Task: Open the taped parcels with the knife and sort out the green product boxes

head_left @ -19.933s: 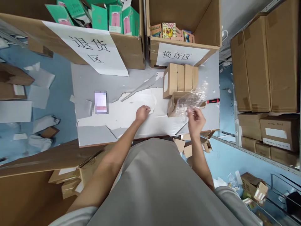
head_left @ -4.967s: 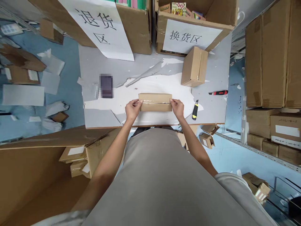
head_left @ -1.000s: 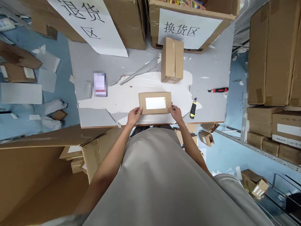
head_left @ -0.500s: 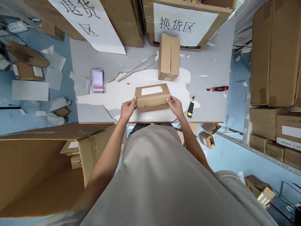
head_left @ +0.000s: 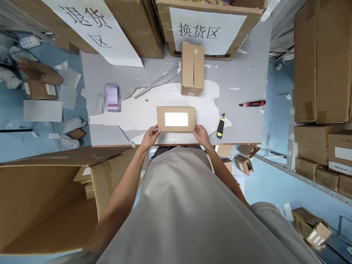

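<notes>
A small brown cardboard box [head_left: 161,119] with a white label [head_left: 176,119] on its upper face is at the front of the grey table. My left hand [head_left: 150,136] grips its near left corner, thumb and fingers pinched there. At the near right corner my right hand [head_left: 201,135] holds it the same way. The labelled face is turned up toward me. Behind it stands a taller taped carton [head_left: 193,68]. To the right of my right hand lies a black and yellow utility knife [head_left: 220,126].
A red and black utility knife [head_left: 252,103] lies farther right, and a blurred-out phone-like item [head_left: 112,97] at left. Two large boxes with paper signs [head_left: 208,31] line the back. A big open carton [head_left: 107,183] stands at lower left; stacked boxes [head_left: 310,143] fill the right.
Both hands have tilted the box so its labelled face points up at me and its near side no longer shows. The hands have moved slightly lower, and the view has shifted a little.
</notes>
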Demonstrator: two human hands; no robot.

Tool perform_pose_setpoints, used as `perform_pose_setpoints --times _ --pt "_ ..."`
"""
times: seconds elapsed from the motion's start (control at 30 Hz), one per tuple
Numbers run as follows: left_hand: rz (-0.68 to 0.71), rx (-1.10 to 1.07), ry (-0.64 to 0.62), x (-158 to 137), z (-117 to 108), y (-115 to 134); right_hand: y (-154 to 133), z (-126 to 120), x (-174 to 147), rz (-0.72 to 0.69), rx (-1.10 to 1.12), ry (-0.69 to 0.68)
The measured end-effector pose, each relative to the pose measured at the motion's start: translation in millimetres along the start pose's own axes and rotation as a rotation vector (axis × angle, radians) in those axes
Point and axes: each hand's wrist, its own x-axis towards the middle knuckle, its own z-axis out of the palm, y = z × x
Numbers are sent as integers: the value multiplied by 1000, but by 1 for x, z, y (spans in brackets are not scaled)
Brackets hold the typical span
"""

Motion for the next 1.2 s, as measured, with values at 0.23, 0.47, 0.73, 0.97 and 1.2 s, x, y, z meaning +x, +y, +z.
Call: perform_pose_setpoints --times 0.23,0.47,0.73,0.97,1.2 --pt "70 -10 114 -8 8 -22 23 -2 -4 -198 10 -89" --pt "-104 175 218 -12 25 -28 40 -5 0 -230 -282 -193" --pt "-51 189 156 -18 6 -12 57 -70 6 -65 -527 284" --pt "174 112 129 -8 -19 41 60 -115 33 274 -602 420" --pt "245 171 -46 0 -15 53 20 -84 25 187 -387 363"
